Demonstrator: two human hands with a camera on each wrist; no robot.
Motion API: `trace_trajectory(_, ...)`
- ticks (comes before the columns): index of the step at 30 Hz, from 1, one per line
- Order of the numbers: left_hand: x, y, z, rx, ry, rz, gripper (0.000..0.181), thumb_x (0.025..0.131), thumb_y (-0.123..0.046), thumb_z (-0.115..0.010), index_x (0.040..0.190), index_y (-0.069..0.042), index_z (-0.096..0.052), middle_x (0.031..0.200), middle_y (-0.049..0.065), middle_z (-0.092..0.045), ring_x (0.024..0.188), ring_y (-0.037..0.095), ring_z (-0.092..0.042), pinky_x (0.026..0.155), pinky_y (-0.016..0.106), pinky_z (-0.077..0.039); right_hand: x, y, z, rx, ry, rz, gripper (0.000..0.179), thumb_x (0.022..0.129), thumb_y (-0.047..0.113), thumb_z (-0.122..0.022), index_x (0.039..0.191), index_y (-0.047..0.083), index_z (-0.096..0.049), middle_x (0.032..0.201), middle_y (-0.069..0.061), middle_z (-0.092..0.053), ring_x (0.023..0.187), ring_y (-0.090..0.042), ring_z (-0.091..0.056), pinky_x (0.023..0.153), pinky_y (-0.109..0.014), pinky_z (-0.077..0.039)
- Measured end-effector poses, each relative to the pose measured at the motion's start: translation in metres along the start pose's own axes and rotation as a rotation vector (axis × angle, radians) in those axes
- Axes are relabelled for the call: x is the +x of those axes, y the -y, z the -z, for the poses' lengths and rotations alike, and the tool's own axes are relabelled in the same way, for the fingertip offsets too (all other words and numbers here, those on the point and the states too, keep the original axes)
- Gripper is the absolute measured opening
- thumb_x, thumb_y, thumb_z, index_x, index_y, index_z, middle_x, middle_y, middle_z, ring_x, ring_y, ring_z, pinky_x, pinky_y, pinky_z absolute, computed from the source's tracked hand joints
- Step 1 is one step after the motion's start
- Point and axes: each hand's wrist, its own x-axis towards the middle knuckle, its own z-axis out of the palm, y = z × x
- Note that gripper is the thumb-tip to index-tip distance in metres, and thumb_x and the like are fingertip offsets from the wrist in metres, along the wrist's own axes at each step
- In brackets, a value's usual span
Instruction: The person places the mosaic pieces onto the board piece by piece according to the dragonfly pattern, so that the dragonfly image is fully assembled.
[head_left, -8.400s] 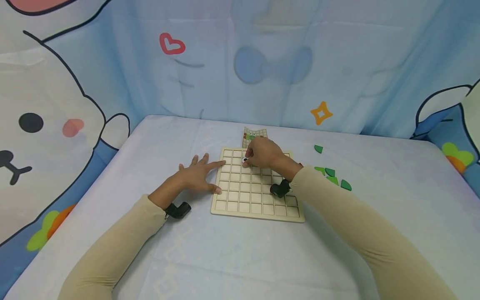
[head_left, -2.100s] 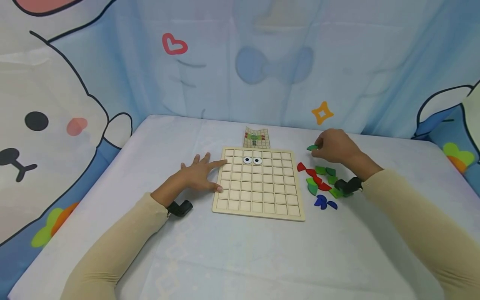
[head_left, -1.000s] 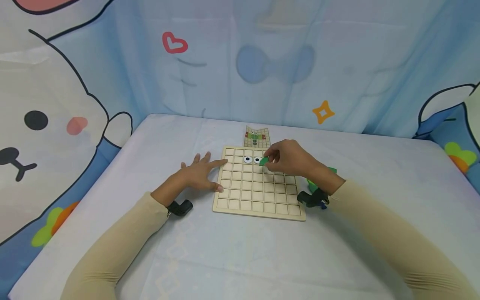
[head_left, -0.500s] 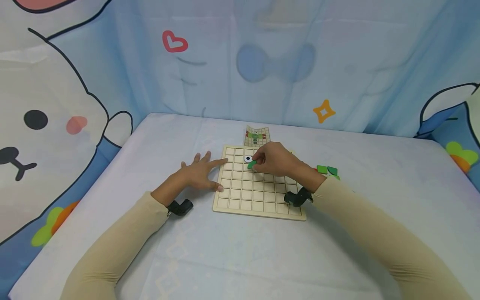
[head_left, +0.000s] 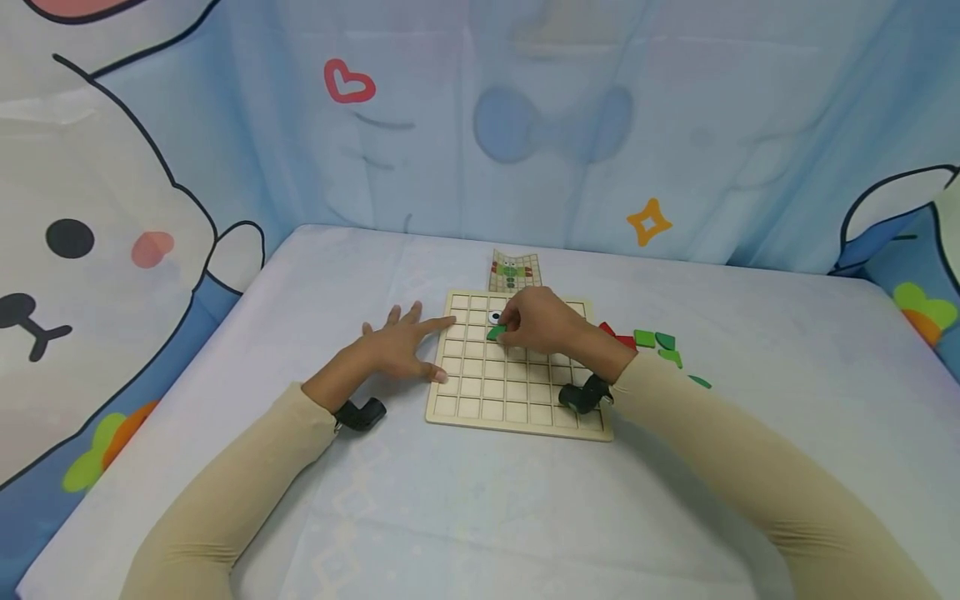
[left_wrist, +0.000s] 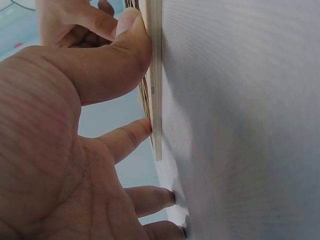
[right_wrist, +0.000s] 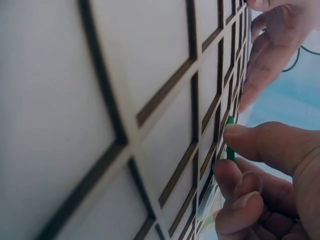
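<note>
The green piece (head_left: 496,333) is pinched by the right hand (head_left: 542,321) on or just over the grid board (head_left: 517,408); the nearby eye piece (head_left: 495,317) could be displaced if brushed. The board, touched by the left hand (head_left: 393,347) with extended fingers, could slip if pushed.

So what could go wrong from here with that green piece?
Possibly three things. The right hand pinches the small, flat green piece right by a round white eye piece, so it might nudge that out of place. The left hand touches only one edge of the square, pale wooden grid board, which could shift. And the beige right sleeve might sweep the nearby loose, flat red pieces.
</note>
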Motion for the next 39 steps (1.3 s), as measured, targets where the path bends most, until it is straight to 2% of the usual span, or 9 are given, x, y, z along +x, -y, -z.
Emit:
trace_trajectory(7, -0.0022, -0.0014, 0.0008, -0.003, -0.002, -0.003, 0.089, 0.085, -0.055, -0.069, 0.157, -0.039, -0.020, 0.166, 0.017, 0.005, 0.150, 0.047, 0.007, 0.107, 0.081, -0.004, 0.0015, 0.0003, 0.0009, -0.006, 0.017, -0.011, 0.019, 0.087, 0.016, -0.075, 0.100, 0.002, -0.076, 0.088, -0.008, -0.074, 0.079, -0.016, -0.066, 0.071, -0.031, -0.053)
trace_trajectory(16, -0.0033, -0.0024, 0.0013, -0.010, -0.002, -0.003, 0.089, 0.086, -0.055, -0.069, 0.157, -0.038, -0.020, 0.166, 0.017, 0.005, 0.150, 0.047, 0.007, 0.107, 0.081, -0.003, 0.0019, 0.0005, -0.0007, 0.006, 0.016, -0.041, 0.019, 0.086, 0.016, -0.076, 0.099, 0.002, -0.078, 0.086, -0.007, -0.075, 0.076, -0.014, -0.065, 0.066, -0.027, -0.049)
trace_trajectory(22, -0.0027, -0.0025, 0.0015, -0.004, 0.000, -0.004, 0.089, 0.086, -0.055, -0.069, 0.157, -0.038, -0.019, 0.166, 0.017, 0.005, 0.150, 0.047, 0.007, 0.107, 0.081, -0.004, 0.0014, 0.0010, -0.0007, -0.004, 0.014, -0.065, 0.020, 0.086, 0.017, -0.077, 0.102, 0.004, -0.078, 0.092, -0.007, -0.077, 0.079, -0.015, -0.067, 0.068, -0.028, -0.051)
trace_trajectory(28, -0.0026, -0.0019, 0.0022, -0.010, 0.003, 0.003, 0.089, 0.085, -0.055, -0.070, 0.157, -0.038, -0.020, 0.166, 0.017, 0.005, 0.151, 0.047, 0.007, 0.107, 0.081, -0.004, 0.0020, 0.0001, -0.0015, -0.019, 0.005, -0.047, 0.020, 0.086, 0.019, -0.076, 0.102, 0.006, -0.079, 0.091, -0.006, -0.077, 0.076, -0.014, -0.065, 0.064, -0.027, -0.047)
trace_trajectory(39, -0.0022, -0.0009, 0.0017, -0.015, 0.008, 0.000, 0.090, 0.085, -0.055, -0.070, 0.157, -0.038, -0.019, 0.166, 0.017, 0.005, 0.151, 0.047, 0.008, 0.107, 0.081, -0.003, 0.0012, 0.0000, -0.0033, -0.016, -0.020, -0.050, 0.021, 0.085, 0.018, -0.077, 0.103, 0.007, -0.078, 0.091, -0.006, -0.076, 0.079, -0.015, -0.067, 0.066, -0.028, -0.050)
